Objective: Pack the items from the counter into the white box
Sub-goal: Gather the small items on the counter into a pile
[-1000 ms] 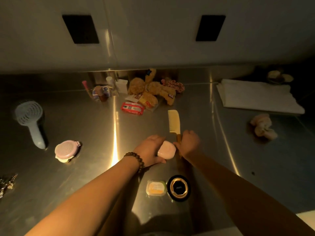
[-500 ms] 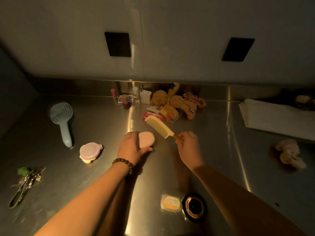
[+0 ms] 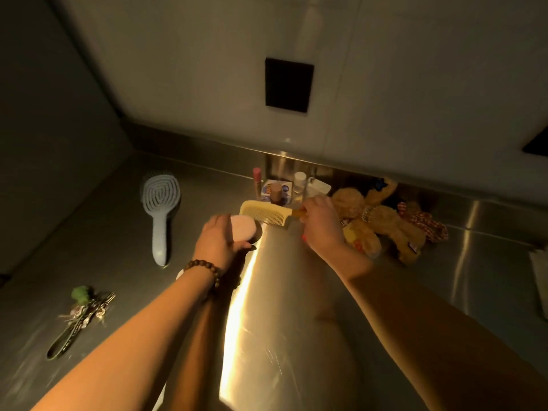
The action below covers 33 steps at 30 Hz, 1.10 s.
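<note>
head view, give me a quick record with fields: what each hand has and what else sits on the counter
left hand: left hand grips the pink case
right hand: right hand holds the yellow comb by its handle
comb pose: teeth down, lifted near the pink case
counter left: grey hairbrush, keys on a strap
counter back: small bottles, plush toy
white box: not in view

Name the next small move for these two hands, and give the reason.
Probably carry both items toward the white box, which is out of view: the left hand grips the pink case and the right hand pinches the comb by its handle, both apparently lifted.
</note>
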{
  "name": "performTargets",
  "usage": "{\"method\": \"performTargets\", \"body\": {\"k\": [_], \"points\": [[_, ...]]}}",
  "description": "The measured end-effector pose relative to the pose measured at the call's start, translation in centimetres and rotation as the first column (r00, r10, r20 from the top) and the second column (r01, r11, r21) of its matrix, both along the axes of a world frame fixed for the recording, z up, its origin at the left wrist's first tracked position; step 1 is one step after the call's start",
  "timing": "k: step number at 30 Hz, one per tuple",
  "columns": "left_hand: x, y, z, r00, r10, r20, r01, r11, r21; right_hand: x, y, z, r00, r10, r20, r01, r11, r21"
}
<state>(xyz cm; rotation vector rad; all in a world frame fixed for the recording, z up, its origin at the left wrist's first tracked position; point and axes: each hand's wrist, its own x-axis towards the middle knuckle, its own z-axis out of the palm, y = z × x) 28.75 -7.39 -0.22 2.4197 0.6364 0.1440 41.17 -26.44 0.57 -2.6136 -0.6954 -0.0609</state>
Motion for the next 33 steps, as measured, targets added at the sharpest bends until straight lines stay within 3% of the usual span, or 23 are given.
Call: {"method": "performTargets", "body": {"k": [5, 11, 15, 17, 21, 33], "points": [[-0.5, 0.7, -0.6, 0.999, -0.002, 0.045, 0.002, 1.0, -0.006, 1.5, 2.8, -1.0, 0.992, 0.126, -0.019, -0.127, 0.99, -0.055], [0.6, -0.7, -0.4, 0.997, -0.071, 0.003, 0.071, 0.997, 0.0, 1.6, 3.3, -1.6, 0.995, 0.073, -0.069, -0.082, 0.988, -0.132], [2.0, -2.3, 0.0, 0.991, -0.133, 0.003, 0.133, 0.991, -0.006, 0.5, 1.4, -0.9, 0.99, 0.088, -0.114, -0.065, 0.98, 0.189], [2.7, -3.1, -0.1, 0.982, -0.19, 0.013, 0.19, 0.982, 0.009, -0.5, 0.1, -0.5, 0.97, 0.187, -0.158, -0.138, 0.95, 0.279], [4.3, -5.2, -0.6, 0.953, -0.297, 0.05, 0.298, 0.955, 0.0, -1.6, -2.1, -0.3, 0.889, 0.323, -0.326, -0.26, 0.94, 0.221], [8.1, -6.7, -2.2, 0.928, -0.369, 0.057, 0.371, 0.928, -0.034, 1.4, -1.9, -1.0, 0.961, 0.172, -0.217, -0.212, 0.962, -0.175]]}}
